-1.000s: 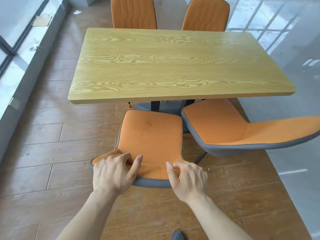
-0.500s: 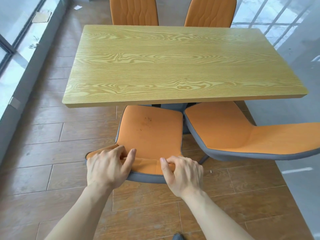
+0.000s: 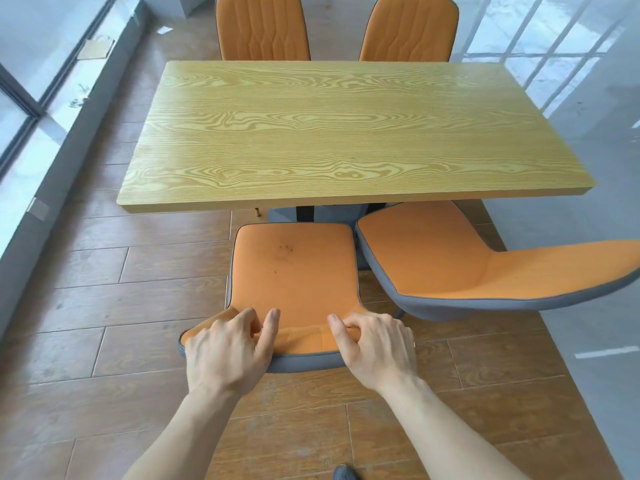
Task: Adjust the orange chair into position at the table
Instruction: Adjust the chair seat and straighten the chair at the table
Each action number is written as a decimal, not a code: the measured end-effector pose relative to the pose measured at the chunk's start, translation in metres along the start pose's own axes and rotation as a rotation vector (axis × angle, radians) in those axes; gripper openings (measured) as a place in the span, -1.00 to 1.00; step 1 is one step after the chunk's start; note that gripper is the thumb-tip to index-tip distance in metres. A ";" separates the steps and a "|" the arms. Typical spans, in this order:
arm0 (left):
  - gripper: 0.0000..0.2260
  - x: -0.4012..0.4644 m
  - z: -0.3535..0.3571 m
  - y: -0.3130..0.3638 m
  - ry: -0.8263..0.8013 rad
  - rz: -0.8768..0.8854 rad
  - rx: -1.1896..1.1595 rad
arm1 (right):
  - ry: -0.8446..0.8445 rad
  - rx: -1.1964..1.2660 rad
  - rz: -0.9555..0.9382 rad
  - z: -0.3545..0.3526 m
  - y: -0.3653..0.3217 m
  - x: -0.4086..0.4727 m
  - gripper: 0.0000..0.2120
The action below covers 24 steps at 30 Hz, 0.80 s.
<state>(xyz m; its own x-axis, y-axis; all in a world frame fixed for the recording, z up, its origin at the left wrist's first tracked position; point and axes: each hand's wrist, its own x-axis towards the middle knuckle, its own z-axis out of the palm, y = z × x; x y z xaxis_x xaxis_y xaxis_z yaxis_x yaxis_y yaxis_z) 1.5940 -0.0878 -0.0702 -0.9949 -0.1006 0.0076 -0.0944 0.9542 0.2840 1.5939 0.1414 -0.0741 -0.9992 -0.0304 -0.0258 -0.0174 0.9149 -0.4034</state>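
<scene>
At the near long edge of a wood-grain table (image 3: pixel 311 133), a person grips the top of an orange chair (image 3: pixel 294 268) with both bare hands. The left hand (image 3: pixel 225 348) is clamped over the left part of the backrest's top edge, thumb pressed against the orange front face and fingers curled over the grey back. The right hand (image 3: pixel 375 344) clasps the right part of the same edge in the same way, thumb forward on the orange fabric. The two hands sit a little apart, with a seam in the upholstery between them.

The chair faces the table, its seat standing just clear of the table's near edge, towards the left of the dark central pedestal (image 3: pixel 304 213). A few small dark marks show on the seat. Just beside it to the right stands a second orange chair (image 3: pixel 450 258), turned at an angle so its backrest swings out towards the right; the two seats' front corners nearly touch. Across the far long edge, two more orange chairs, one at far left (image 3: pixel 263 27) and one at far right (image 3: pixel 408 29), stand upright against the table. The floor is wood-look planking (image 3: pixel 104 306), with a window (image 3: pixel 20 98) running along the left wall. A dark shoe tip (image 3: pixel 343 474) shows at the bottom edge of the view.
</scene>
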 end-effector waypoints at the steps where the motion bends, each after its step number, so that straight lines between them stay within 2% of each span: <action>1: -0.34 -0.004 -0.001 0.000 -0.005 -0.011 0.013 | 0.000 0.004 -0.008 0.001 0.000 -0.003 -0.26; 5: -0.29 -0.016 0.000 -0.004 0.005 -0.046 0.032 | 0.023 0.014 -0.044 0.006 0.003 -0.009 -0.22; 10: -0.39 -0.006 0.000 -0.001 0.014 -0.042 0.020 | 0.035 0.011 -0.054 0.011 0.006 0.005 -0.26; 13: -0.38 -0.007 -0.002 -0.002 0.012 -0.027 0.024 | 0.044 0.025 -0.045 0.012 0.005 0.004 -0.25; 16: -0.39 -0.008 -0.003 -0.001 -0.004 -0.032 0.032 | 0.022 0.012 -0.041 0.011 0.006 0.004 -0.23; 24: -0.46 -0.010 -0.007 0.000 -0.027 -0.039 0.073 | -0.038 -0.063 -0.040 0.005 0.001 0.003 -0.32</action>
<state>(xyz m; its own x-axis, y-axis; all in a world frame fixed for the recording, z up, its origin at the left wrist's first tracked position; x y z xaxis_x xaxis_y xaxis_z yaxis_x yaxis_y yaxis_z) 1.6043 -0.0886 -0.0639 -0.9909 -0.1317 -0.0286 -0.1347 0.9678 0.2128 1.5911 0.1408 -0.0790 -0.9956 -0.0816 -0.0463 -0.0607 0.9361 -0.3464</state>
